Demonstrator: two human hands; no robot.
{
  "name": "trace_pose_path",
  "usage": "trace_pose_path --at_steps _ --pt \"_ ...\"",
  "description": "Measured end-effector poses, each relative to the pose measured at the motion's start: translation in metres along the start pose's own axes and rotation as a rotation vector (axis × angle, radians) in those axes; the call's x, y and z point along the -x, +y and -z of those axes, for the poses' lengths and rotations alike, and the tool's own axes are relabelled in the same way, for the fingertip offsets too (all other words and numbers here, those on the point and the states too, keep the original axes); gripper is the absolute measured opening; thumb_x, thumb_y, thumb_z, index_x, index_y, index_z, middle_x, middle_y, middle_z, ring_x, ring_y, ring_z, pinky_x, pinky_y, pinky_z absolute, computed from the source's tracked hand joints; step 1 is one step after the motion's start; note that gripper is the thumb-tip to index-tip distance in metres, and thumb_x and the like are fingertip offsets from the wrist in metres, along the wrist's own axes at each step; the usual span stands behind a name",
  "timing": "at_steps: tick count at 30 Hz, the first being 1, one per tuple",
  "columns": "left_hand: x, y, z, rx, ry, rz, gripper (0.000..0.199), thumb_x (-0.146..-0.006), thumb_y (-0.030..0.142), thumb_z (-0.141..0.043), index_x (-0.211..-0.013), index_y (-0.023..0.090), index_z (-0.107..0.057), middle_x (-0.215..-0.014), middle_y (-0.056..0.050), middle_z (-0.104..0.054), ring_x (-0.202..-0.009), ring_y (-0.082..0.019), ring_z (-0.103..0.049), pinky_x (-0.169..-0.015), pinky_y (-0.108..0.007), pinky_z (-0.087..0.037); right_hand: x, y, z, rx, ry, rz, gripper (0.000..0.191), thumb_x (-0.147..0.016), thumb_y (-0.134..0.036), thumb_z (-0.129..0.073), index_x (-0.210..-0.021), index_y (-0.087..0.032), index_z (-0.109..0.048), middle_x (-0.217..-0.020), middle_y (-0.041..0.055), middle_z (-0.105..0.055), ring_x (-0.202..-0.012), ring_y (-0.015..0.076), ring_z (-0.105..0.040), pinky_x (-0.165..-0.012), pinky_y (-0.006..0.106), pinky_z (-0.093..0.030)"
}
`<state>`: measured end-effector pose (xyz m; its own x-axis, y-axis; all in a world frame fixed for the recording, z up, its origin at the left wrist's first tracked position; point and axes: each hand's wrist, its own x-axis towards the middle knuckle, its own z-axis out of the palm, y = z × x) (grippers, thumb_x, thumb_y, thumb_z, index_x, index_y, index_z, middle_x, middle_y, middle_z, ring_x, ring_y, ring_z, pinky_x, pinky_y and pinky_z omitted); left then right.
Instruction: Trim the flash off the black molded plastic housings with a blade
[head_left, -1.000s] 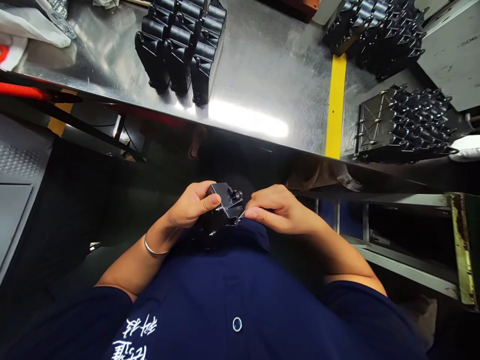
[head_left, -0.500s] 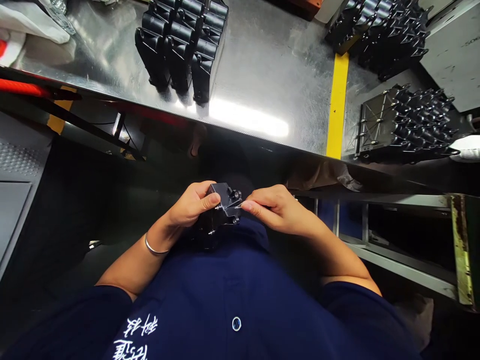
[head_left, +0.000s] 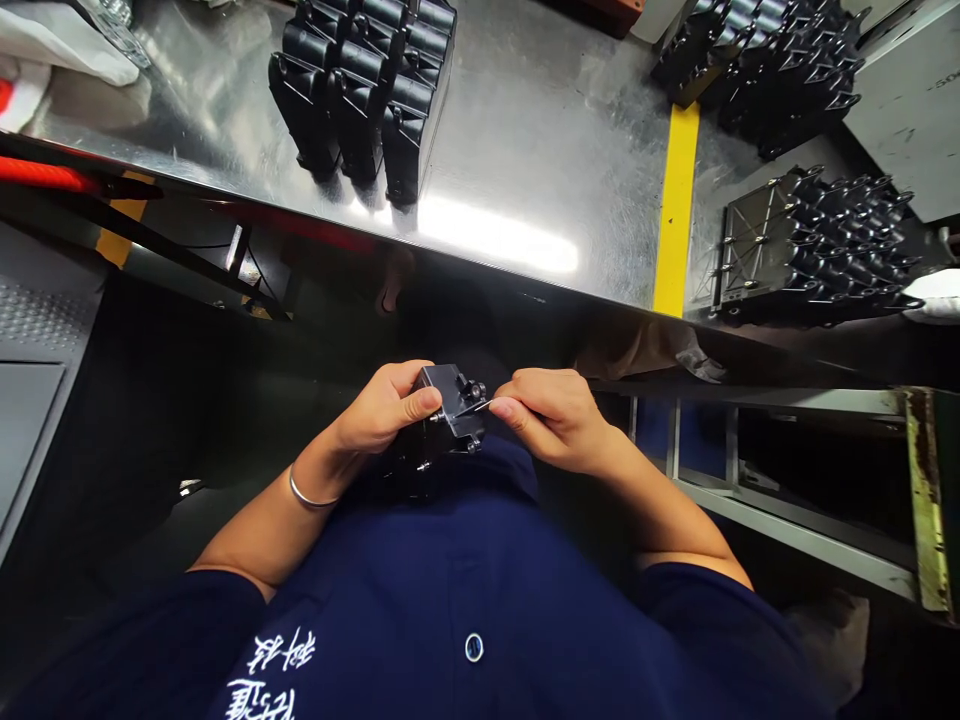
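Observation:
A glossy black molded plastic part [head_left: 447, 392] is held up in front of my chest. My left hand [head_left: 390, 408] is closed around its left side, thumb lying on the near edge. Small round lugs stick out on the part's right side. Close by on the right, my right hand [head_left: 553, 418] pinches a thin, light-coloured blade [head_left: 484, 405] between thumb and finger. The blade reaches to the part's right edge; its handle, if any, is hidden in my fist.
On the metal table [head_left: 510, 150] stands a group of black molded parts [head_left: 360, 110]. More black parts [head_left: 847, 240] are stacked right of a yellow stripe [head_left: 676, 210]. White cloth [head_left: 67, 45] lies at the far left. A metal frame [head_left: 795, 535] stands at right.
My right hand has drawn slightly to the right, and more of the thin blade shows between it and the part. My left hand and the part have hardly moved.

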<state>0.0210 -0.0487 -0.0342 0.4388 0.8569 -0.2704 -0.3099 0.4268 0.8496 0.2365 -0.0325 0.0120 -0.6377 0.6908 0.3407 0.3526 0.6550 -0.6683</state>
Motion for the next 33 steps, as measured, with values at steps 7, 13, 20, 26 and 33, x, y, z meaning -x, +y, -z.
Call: trace_pose_path --at_steps 7,13,20,26,33 --pt "0.0 0.0 0.0 -0.022 -0.022 -0.004 0.051 -0.067 0.061 -0.076 -0.074 0.013 -0.061 -0.063 -0.001 -0.058 -0.056 -0.012 -0.052 -0.051 -0.022 -0.042 0.001 -0.006 0.004 -0.176 -0.135 0.016 0.031 -0.098 -0.026 -0.046 -0.071 -0.016 -0.058 -0.056 -0.0018 -0.053 -0.051 0.0073 -0.047 -0.053 0.021 -0.036" --pt "0.001 0.001 0.0 -0.022 -0.009 -0.017 0.05 -0.068 0.06 -0.076 -0.074 0.013 -0.061 -0.063 -0.001 -0.057 -0.055 -0.011 -0.051 -0.05 -0.022 -0.04 0.002 -0.003 0.003 -0.138 0.032 0.031 0.025 -0.098 -0.031 -0.049 -0.085 -0.015 -0.063 -0.061 0.0 -0.059 -0.053 0.0082 -0.05 -0.052 0.021 -0.038" --pt "-0.003 0.003 0.003 -0.028 -0.004 -0.026 0.051 -0.066 0.062 -0.076 -0.073 0.014 -0.061 -0.061 0.0 -0.056 -0.054 -0.011 -0.049 -0.049 -0.022 -0.039 -0.004 0.003 -0.009 0.029 0.101 0.264 0.023 -0.089 -0.037 -0.064 -0.093 -0.015 -0.066 -0.056 -0.0042 -0.048 -0.049 0.0068 -0.042 -0.049 0.022 -0.031" --pt "-0.006 0.009 0.005 -0.012 0.006 -0.03 0.051 -0.066 0.062 -0.076 -0.075 0.014 -0.062 -0.062 -0.001 -0.058 -0.054 -0.012 -0.05 -0.05 -0.024 -0.04 -0.011 0.008 -0.015 0.041 0.203 0.276 0.033 -0.084 -0.047 -0.068 -0.073 -0.017 -0.06 -0.053 -0.0047 -0.046 -0.047 0.0059 -0.04 -0.047 0.022 -0.028" --pt "-0.001 0.019 0.015 -0.306 0.357 -0.4 0.045 -0.071 0.06 -0.073 -0.07 0.015 -0.064 -0.06 0.0 -0.058 -0.055 -0.012 -0.049 -0.053 -0.025 -0.039 -0.023 0.013 -0.02 0.034 0.38 0.172 0.032 -0.087 -0.042 -0.066 -0.07 -0.017 -0.056 -0.053 -0.0039 -0.05 -0.048 0.0062 -0.042 -0.047 0.02 -0.031"
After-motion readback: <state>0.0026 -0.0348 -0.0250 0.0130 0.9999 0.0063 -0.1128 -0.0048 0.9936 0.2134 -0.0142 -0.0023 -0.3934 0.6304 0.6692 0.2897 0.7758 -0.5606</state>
